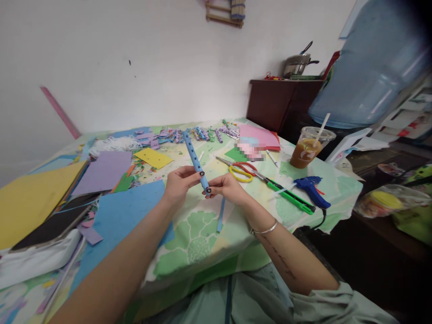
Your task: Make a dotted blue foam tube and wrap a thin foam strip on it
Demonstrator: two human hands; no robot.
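Note:
My left hand (182, 182) and my right hand (224, 186) both hold the lower end of a narrow blue strip with a row of dark dots (192, 155). It slants up and away over the table, and whether it is flat or rolled I cannot tell. Thumb and fingers pinch it on each side, with the two hands close together. Below my right hand is a thin plain blue strip (221, 217); its upper end is hidden by the hand. A large blue sheet (130, 211) lies under my left forearm.
To the right lie scissors (240, 172), a green utility knife (290, 196), a blue glue gun (309, 186) with a cord, and a lidded iced drink (308, 148). Purple (104, 171) and yellow sheets (40, 198), a phone (56, 220), and scraps crowd the left. Curled pieces (202, 133) lie behind.

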